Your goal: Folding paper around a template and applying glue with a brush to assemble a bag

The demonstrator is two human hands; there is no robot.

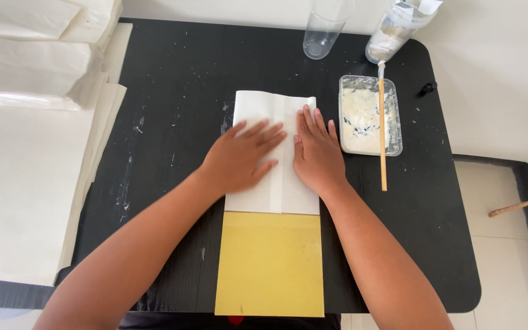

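Note:
A folded white paper sheet (263, 104) lies in the middle of the black table (172, 73), its near end overlapping a yellow board (270, 263). My left hand (239, 157) lies flat on the paper's left flap, fingers spread and pointing right. My right hand (316, 150) presses flat on the right flap, fingers pointing away from me. A seam runs lengthwise between the two hands. Neither hand grips anything.
A clear tray of white paste (362, 116) sits right of the paper with a wooden stick (382, 131) across it. A clear cup (322, 33) and a plastic bottle (395, 30) stand at the far edge. Stacks of white paper (25, 153) fill the left side.

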